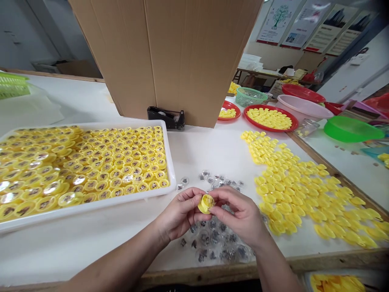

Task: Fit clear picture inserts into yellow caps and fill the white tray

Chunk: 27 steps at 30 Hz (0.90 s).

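Working right of the white tray, pinching in the left hand a small yellow cup above scattered clear discs, gripping its right edge with the right hand, beside loose yellow pieces, and probably handling light, stiffish, slippery plastic best held by the rim.

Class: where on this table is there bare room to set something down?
Bare table lies before the cardboard box, between the white tray and the loose yellow pieces, and along the tray's near side, beside the left forearm. Crowded: the tray, the yellow pieces' spread, and the clear discs around the right hand.
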Motion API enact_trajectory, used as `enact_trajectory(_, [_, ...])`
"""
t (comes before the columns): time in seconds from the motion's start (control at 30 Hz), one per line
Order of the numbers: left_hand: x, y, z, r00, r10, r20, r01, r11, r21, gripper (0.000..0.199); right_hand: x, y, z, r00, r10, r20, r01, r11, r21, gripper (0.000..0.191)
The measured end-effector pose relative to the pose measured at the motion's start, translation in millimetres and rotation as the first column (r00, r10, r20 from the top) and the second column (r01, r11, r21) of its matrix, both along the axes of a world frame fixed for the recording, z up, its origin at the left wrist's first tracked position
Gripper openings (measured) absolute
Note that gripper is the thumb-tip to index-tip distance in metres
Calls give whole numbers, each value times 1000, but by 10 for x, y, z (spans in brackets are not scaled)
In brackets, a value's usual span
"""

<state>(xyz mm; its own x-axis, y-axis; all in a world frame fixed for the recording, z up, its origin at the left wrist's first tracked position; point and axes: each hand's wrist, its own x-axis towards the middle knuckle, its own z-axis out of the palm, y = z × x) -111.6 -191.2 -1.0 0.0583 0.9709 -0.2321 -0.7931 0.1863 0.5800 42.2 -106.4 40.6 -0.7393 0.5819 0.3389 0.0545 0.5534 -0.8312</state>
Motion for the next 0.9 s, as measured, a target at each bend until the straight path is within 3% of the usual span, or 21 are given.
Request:
enact_trajectory(0.27, [8, 13, 14, 998, 66, -24, -66, 998, -11, 24, 2, -42, 27, 999, 5, 35, -10, 992, 129, 27])
enact_trajectory(0.47, [-24, -4, 5, 996, 8, -91, -8, 1000, -1, 35, 7, -88, 79, 996, -19, 92, -4, 968, 251, 28])
enact_trajectory(0.67, [-32, -38, 53, 991, 17, -136, -22, 999, -37, 32, -6, -124, 60, 990, -61, 124, 14, 939, 343, 30])
enact_trajectory(0.9, [-19, -41, 101, 983, 39, -181, -55, 995, -86, 33, -39, -164, 102, 983, -71, 172, 4, 932, 363, 28])
